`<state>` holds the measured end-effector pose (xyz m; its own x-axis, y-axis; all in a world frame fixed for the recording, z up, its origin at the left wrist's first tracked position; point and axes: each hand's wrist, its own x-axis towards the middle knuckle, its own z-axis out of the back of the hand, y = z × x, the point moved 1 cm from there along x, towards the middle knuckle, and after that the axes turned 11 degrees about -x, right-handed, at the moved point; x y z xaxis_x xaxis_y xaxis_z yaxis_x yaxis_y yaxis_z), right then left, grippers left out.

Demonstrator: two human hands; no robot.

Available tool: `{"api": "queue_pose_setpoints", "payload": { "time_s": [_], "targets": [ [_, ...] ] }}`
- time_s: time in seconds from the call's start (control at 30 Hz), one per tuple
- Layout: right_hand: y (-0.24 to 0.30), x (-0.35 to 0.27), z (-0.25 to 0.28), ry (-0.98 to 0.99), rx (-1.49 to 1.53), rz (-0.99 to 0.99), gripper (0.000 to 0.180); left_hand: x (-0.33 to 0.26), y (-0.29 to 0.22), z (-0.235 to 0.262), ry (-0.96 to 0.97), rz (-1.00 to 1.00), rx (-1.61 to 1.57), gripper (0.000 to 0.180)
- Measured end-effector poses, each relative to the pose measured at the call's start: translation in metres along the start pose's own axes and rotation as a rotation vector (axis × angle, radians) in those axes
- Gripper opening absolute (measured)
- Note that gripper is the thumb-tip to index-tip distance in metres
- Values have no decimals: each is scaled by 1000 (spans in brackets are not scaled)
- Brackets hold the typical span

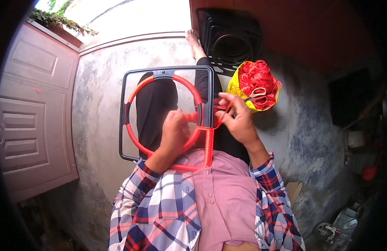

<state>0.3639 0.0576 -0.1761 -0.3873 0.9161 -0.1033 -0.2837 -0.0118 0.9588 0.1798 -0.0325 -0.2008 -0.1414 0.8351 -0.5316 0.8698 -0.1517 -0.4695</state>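
Observation:
A square black frame (pixel 123 104) with an inner ring (pixel 139 88) rests on my lap. Red cord is wound around most of the ring and down the frame's right bar (pixel 208 144). My left hand (pixel 175 130) grips the ring's lower right part from behind. My right hand (pixel 235 119) sits just right of the frame and pinches a strand of red cord (pixel 222 118) that runs to the wrapped bar. A yellow bag (pixel 234 87) holding a heap of red cord (pixel 256 77) and red-handled scissors (pixel 258 97) lies beyond my right hand.
A stack of bare black frames (pixel 229 39) leans at the far side beside a red wall. A brown panelled door (pixel 30 113) stands at the left. My legs stretch out over the grey concrete floor (pixel 97 125). Clutter sits at the lower right.

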Motion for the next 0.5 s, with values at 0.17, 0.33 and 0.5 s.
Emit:
{"api": "queue_pose_setpoints", "payload": {
  "time_s": [0.17,0.33,0.5],
  "targets": [
    [19,-4,-43,50,-839,793,41,-10,9,-1,246,-494,535,15],
    [-2,4,-21,-96,58,378,14,-8,3,-1,314,-373,202,19],
    [12,-8,60,283,-836,214,27,-3,-2,7,140,-213,209,23]
  ]
}}
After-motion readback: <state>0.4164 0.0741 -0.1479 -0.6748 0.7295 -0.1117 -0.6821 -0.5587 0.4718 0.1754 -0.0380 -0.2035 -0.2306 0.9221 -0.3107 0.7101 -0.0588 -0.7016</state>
